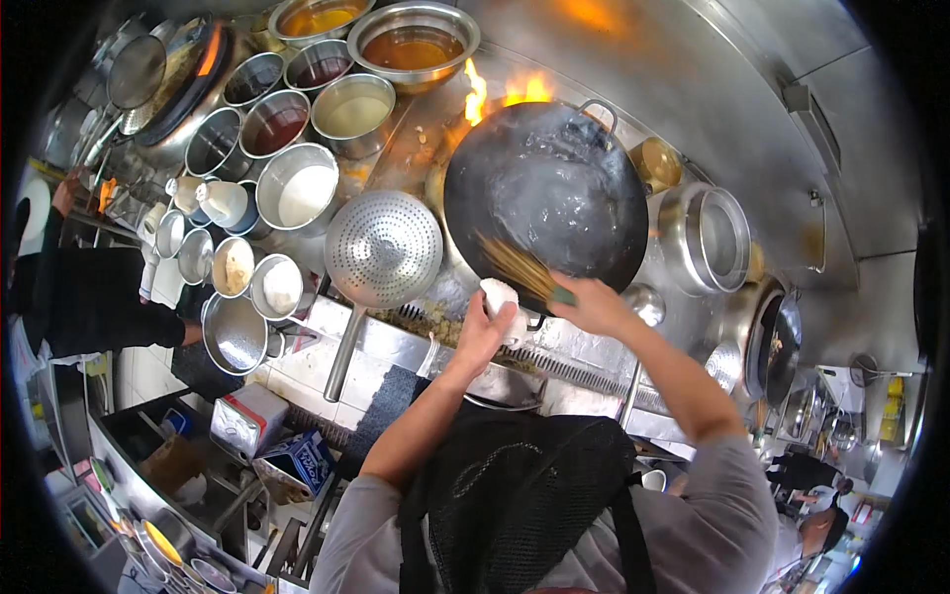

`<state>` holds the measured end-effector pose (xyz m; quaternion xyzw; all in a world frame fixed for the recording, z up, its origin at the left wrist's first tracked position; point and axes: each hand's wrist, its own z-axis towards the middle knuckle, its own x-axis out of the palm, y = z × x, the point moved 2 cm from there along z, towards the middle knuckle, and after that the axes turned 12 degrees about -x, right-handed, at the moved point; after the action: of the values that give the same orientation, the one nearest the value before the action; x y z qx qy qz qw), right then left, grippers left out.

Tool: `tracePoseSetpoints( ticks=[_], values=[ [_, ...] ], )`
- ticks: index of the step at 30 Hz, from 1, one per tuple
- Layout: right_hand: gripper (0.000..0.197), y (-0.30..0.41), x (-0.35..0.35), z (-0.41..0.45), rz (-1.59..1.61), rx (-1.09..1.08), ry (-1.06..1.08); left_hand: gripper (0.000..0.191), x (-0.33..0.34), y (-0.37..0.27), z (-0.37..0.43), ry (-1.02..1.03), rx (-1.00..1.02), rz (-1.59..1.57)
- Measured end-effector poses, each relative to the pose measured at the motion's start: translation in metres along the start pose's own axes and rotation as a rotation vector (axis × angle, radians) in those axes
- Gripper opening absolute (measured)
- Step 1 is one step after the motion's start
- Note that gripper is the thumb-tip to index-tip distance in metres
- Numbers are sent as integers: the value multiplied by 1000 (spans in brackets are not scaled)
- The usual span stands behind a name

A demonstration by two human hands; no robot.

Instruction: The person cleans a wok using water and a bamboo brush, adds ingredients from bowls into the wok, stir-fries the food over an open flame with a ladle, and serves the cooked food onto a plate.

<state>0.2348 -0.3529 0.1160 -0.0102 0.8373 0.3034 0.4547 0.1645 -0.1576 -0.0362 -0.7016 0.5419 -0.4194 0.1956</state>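
A large black wok (542, 171) sits tilted over a lit burner, with flames (528, 89) rising behind its far rim. Liquid and steam show inside it. My left hand (484, 338) grips a folded white cloth (501, 297) at the wok's near edge, by the near loop handle. Whether the fingers hold that handle through the cloth cannot be seen. In my right hand (594, 306) is a bamboo wok brush (516, 263) with a green band, its bristles spread over the near left of the wok.
A perforated strainer (384, 249) rests left of the wok. Steel pots of sauces and powders (354, 108) crowd the far left, beside a wide oil basin (414, 44). A ladle (644, 303) and steel pots (705, 237) stand right. Another person (96, 297) is at the left.
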Motion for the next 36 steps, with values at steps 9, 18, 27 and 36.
tracePoseSetpoints(
  ticks=[9, 18, 27, 36],
  values=[
    [55, -5, -20, 99, 312, 242, -276, 68, 14, 1, 1, -33, -20, 55],
    [56, -15, -3, -23, -105, -63, -37, 62, 7, -13, -12, 1, -59, 0],
    [67, -4, -27, 101, 451, 283, -241, 63, 13, -14, -7, 16, -40, 53],
    [61, -37, 10, -42, -264, 385, 103, 48, 13, -14, -12, -35, -87, -46]
  ],
)
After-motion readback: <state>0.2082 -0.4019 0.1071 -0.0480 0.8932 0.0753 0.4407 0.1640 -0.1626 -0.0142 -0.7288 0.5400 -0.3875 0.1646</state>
